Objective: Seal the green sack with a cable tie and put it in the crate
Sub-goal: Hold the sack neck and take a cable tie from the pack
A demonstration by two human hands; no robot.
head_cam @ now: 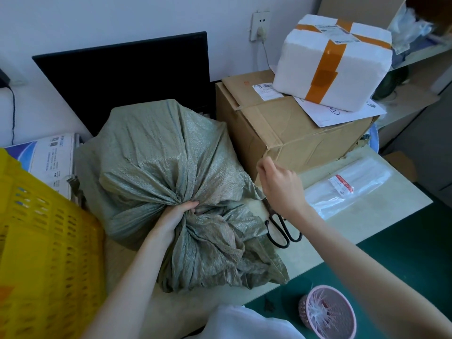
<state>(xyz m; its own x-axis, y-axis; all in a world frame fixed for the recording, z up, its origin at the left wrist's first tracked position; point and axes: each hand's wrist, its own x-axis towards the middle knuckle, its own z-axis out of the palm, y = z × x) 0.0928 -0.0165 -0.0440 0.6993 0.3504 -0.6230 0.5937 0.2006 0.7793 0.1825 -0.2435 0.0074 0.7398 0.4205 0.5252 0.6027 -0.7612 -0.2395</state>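
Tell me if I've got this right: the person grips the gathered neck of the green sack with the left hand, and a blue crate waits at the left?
Not quite. In the head view the left hand does grip the gathered neck of the green sack, but the crate at the left is yellow, not blue.
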